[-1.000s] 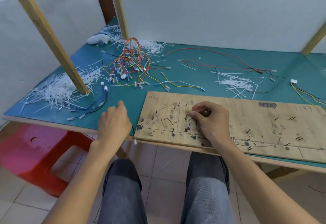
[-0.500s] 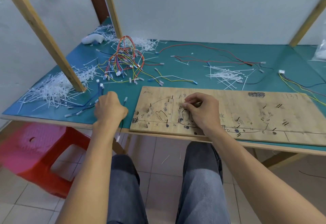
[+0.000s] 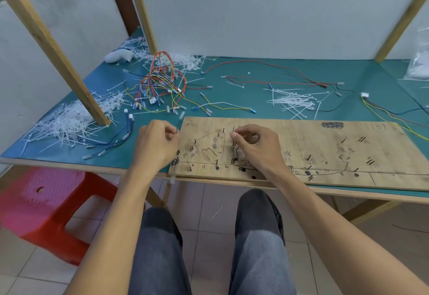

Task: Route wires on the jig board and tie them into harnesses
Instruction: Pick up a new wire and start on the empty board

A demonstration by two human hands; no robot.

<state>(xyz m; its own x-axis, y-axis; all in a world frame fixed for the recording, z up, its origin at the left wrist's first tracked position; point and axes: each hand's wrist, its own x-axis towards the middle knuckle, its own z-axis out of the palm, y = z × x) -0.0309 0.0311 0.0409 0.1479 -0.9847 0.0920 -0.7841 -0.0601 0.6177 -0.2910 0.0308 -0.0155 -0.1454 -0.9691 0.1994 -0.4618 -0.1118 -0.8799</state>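
The plywood jig board (image 3: 325,150) lies along the near edge of the table, with black pegs and pen-drawn routes on it. My left hand (image 3: 155,146) hovers just off the board's left edge, fingers curled, pinching a thin dark wire (image 3: 173,179). The wire's blurred white end dangles below the table edge. My right hand (image 3: 255,149) rests on the left part of the board among the pegs. Its thumb and forefinger are pinched together near a peg, apparently on the same wire. The palm hides the wire there.
A tangle of coloured wires (image 3: 160,85) lies behind the board. White cable ties are heaped at the left (image 3: 67,120) and scattered at centre right (image 3: 294,104). A slanted wooden post (image 3: 69,69) stands at the left. Blue wires (image 3: 113,142) lie near it. A red stool (image 3: 46,201) sits underneath.
My left hand has moved right, from the green mat to the board's left edge, bringing the wire with it. My right hand has stayed on the same pegs.
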